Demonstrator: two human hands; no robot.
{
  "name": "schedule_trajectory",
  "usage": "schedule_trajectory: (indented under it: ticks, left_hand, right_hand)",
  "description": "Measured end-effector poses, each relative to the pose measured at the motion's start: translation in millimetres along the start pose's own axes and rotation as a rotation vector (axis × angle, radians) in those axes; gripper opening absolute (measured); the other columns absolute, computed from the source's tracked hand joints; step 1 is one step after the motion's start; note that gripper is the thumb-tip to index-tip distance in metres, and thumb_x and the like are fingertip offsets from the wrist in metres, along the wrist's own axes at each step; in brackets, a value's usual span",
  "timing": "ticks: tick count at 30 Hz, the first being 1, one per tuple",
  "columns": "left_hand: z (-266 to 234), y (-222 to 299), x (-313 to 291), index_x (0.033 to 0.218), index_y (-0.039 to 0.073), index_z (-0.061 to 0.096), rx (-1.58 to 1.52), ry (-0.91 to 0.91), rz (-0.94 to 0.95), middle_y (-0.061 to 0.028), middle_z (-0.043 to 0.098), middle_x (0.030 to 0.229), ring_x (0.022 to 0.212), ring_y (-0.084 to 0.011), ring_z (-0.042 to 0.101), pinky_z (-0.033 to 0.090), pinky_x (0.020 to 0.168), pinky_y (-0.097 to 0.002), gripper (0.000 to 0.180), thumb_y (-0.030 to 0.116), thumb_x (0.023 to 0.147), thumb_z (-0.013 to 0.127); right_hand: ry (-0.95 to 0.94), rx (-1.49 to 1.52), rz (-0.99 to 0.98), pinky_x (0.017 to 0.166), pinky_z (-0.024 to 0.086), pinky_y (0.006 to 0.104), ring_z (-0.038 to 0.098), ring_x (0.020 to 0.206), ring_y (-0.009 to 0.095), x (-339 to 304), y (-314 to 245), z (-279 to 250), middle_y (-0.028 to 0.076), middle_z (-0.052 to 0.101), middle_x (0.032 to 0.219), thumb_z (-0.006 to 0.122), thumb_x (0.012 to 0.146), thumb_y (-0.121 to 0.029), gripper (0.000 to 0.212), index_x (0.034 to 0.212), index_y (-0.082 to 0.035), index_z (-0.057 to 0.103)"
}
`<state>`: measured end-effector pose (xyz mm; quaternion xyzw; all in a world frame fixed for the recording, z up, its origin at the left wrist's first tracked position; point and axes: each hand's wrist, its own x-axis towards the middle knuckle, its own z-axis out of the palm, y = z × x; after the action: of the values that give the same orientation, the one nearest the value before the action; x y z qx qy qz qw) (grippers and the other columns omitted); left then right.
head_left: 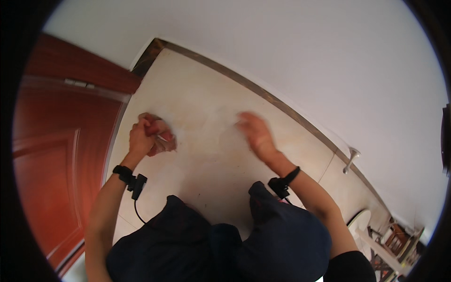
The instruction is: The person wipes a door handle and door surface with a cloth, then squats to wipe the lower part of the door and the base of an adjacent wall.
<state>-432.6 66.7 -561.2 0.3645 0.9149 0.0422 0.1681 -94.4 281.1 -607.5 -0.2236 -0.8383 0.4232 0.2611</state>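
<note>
My left hand (137, 140) has its fingers (143, 123) closed around a crumpled red and pink cloth (163, 144), whose loose folds spill out to the right of my grip. The cloth is low over the pale tiled floor (206, 89), near the reddish-brown door (51, 164); I cannot tell how much of it touches the tile. My right hand (256, 134) is out in front of me, well apart from the cloth and to its right; its fingers are blurred, so I cannot tell how wide they stand. A black strap with a small device sits on each wrist, and my dark blue trousers (164, 239) fill the space between my forearms. Beyond my right hand, a dark skirting strip (263, 92) edges the white wall (305, 56), with a metal doorstop (350, 160) farther right
</note>
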Motion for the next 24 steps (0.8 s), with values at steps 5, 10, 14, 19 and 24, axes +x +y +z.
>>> schedule_trajectory:
  ticks: [5,10,14,19,24]
  left_hand:
    - [-14,-107,-24,0.100,0.007,0.057,-0.034,0.083,-0.231,-0.0175,0.066,0.098,0.090,-0.0307,0.065,0.051,0.078,-0.0385,0.042,0.022,0.067,0.078]
    - [-5,-104,-21,0.092,0.003,0.064,-0.055,0.278,-0.127,-0.0164,0.068,0.091,0.081,-0.0287,0.066,0.052,0.073,-0.0385,0.028,0.016,0.070,0.076]
    - [-13,-66,-16,0.085,0.006,0.066,-0.236,0.505,-0.018,-0.0169,0.059,0.094,0.087,-0.0336,0.059,0.050,0.076,-0.0403,0.017,0.015,0.074,0.075]
    - [-21,-35,-23,0.095,0.005,0.059,-0.210,0.591,-0.077,-0.0176,0.052,0.103,0.091,-0.0354,0.056,0.048,0.077,-0.0413,0.020,0.018,0.083,0.069]
    - [-15,-43,-25,0.098,0.004,0.055,-0.076,0.669,-0.064,-0.0201,0.052,0.105,0.095,-0.0385,0.053,0.044,0.080,-0.0443,0.025,0.023,0.086,0.065]
  right_hand:
    - [-0.146,-0.595,0.000,0.101,0.039,0.0408,0.043,0.121,0.036,25,20,-7,0.024,0.042,0.135,0.061,0.084,-0.009,0.045,0.124,0.006,0.051]
    - [-0.169,-0.448,-0.189,0.107,0.035,0.0411,0.039,0.127,0.039,110,13,41,0.026,0.039,0.138,0.058,0.088,-0.016,0.052,0.130,0.010,0.043]
    - [-0.261,-0.399,-0.237,0.110,0.032,0.0418,0.035,0.132,0.041,162,10,70,0.028,0.037,0.140,0.056,0.090,-0.015,0.056,0.136,0.009,0.035]
    - [-0.355,-0.356,-0.236,0.113,0.027,0.0407,0.030,0.136,0.040,220,-1,102,0.028,0.032,0.144,0.054,0.091,-0.011,0.060,0.140,0.009,0.027]
    - [-0.366,-0.308,-0.278,0.114,0.025,0.0413,0.029,0.136,0.042,281,-23,141,0.030,0.033,0.142,0.053,0.087,-0.003,0.061,0.141,0.009,0.026]
